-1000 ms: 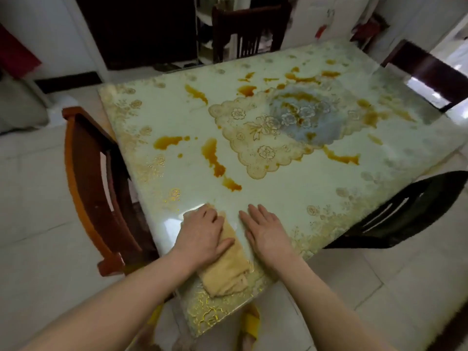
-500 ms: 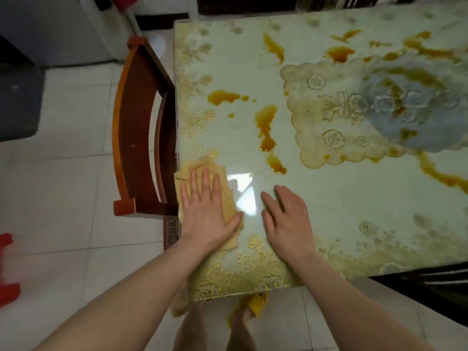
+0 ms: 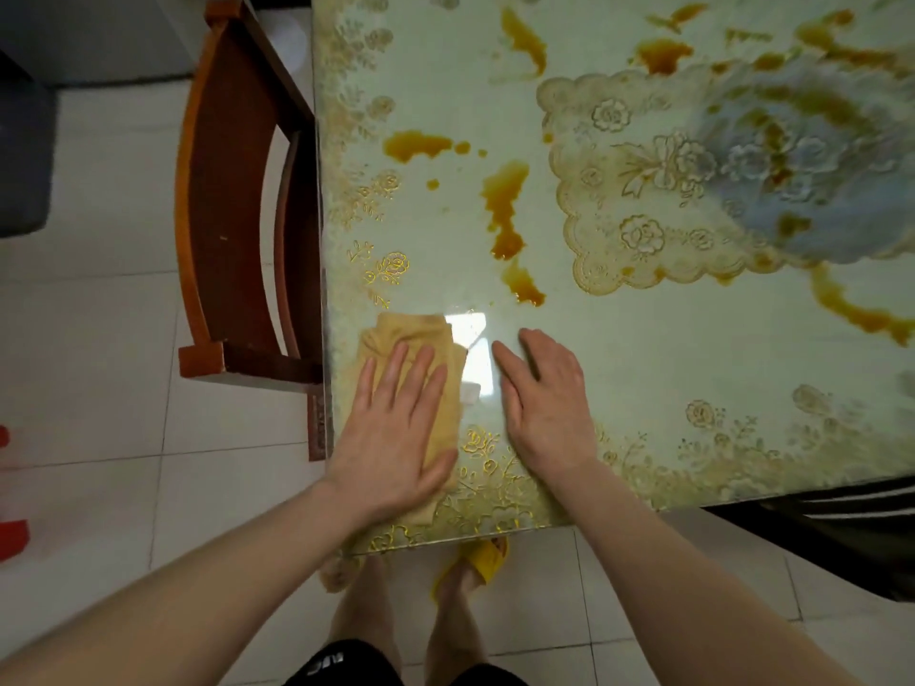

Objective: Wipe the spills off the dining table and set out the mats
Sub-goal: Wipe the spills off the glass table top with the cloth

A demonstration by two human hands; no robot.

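A glass-topped dining table (image 3: 643, 388) with a pale floral cover carries several orange-brown spills (image 3: 505, 210) across its middle and far side. A folded yellow cloth (image 3: 416, 334) lies near the table's near left corner. My left hand (image 3: 396, 433) presses flat on the cloth, fingers spread. My right hand (image 3: 544, 403) rests flat on the bare glass just right of the cloth, holding nothing. The nearest spill lies a short way beyond both hands. No mats are in view.
A brown wooden chair (image 3: 232, 200) stands pushed against the table's left side. A dark chair (image 3: 841, 527) sits at the near right edge. My feet in yellow slippers (image 3: 475, 561) stand on the white tiled floor below the table's edge.
The view has tipped down and closer to the table's near left corner. My left hand slid the cloth left and a little away from me; my right hand stays flat beside it.
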